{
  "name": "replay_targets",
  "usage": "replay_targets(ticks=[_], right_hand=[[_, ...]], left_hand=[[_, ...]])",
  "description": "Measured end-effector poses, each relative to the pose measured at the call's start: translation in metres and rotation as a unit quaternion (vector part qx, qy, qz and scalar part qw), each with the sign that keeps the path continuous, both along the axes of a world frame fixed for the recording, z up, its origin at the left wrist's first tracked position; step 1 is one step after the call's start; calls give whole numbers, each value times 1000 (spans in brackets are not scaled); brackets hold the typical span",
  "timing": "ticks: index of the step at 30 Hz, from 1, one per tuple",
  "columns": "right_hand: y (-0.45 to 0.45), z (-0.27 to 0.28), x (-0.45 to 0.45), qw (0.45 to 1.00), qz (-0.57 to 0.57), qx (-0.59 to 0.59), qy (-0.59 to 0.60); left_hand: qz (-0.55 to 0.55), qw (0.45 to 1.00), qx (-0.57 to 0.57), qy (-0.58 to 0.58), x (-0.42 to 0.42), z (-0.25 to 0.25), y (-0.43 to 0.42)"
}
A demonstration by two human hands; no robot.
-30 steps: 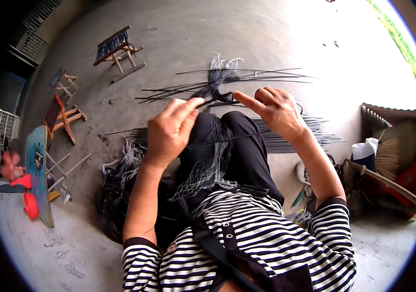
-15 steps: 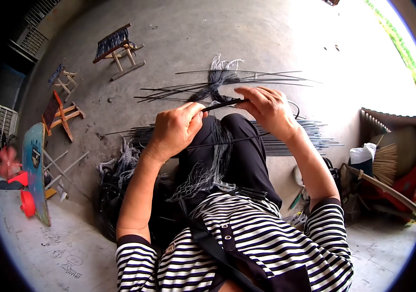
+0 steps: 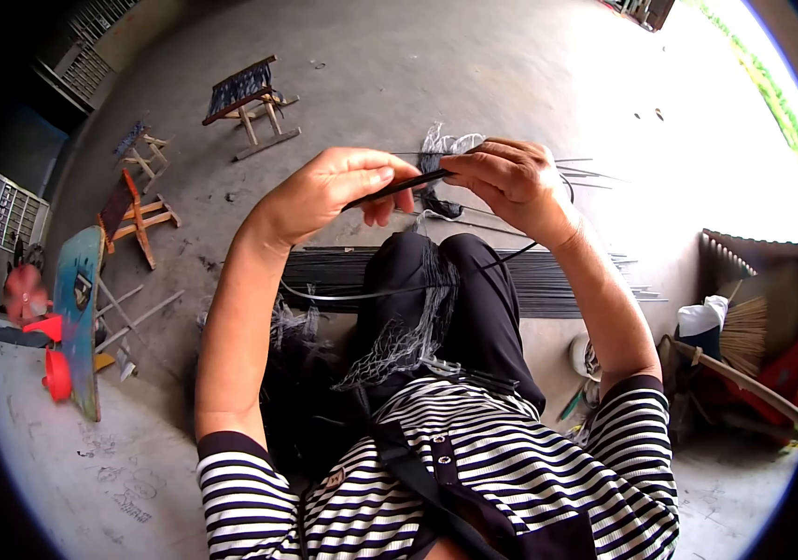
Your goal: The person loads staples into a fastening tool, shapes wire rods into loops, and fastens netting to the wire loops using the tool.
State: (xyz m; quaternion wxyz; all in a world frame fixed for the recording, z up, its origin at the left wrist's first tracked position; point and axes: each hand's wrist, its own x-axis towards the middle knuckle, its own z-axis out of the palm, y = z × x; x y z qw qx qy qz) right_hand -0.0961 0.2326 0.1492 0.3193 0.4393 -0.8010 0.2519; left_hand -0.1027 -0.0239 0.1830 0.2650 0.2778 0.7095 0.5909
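A thin black flexible rod (image 3: 399, 189) is bent into a wide loop above my knees, its two lengths overlapping between my hands. My left hand (image 3: 332, 185) pinches the overlap under the thumb, with some fingers loose beneath it. From the other side, my right hand (image 3: 508, 182) grips the same overlap with fingers and thumb. The far sides of the loop curve down past my wrists and cross above my lap. Dark and white mesh netting (image 3: 408, 331) lies over my thighs.
Many straight dark rods (image 3: 324, 271) lie on the floor beyond my knees, with a bundle of netting (image 3: 436, 140) farther out. Folding stools (image 3: 250, 103) stand to the left. A teal board (image 3: 79, 308) is at the left; a broom (image 3: 744, 331) leans at the right.
Both hands have risen slightly, and my left hand has shifted left with its fingers loosened and extended. The rod's loop shows wider. The view has shifted a little.
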Motion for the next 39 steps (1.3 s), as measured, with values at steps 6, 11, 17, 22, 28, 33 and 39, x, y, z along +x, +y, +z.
replay_targets(ticks=[6, 11, 17, 22, 28, 33, 39], right_hand=[[-20, 19, 2, 997, 53, 28, 39], [-24, 20, 38, 977, -86, 134, 143], [-25, -71, 153, 869, 3, 362, -337], [-19, -156, 180, 790, -3, 438, -430], [-13, -156, 186, 741, -38, 416, -526], [-10, -153, 186, 734, 26, 383, -560], [-2, -168, 176, 714, 38, 264, -648]], left_hand=[[-15, 996, -64, -56, 6, 16, 7], [81, 992, -49, -79, 24, 4, -6], [248, 944, 217, -22, 7, 7, -129], [285, 916, 281, -35, 9, -43, -137], [334, 914, 216, -83, 31, -87, -105], [341, 909, 208, -117, 39, -111, -84], [313, 919, 199, -134, 40, -124, -69]])
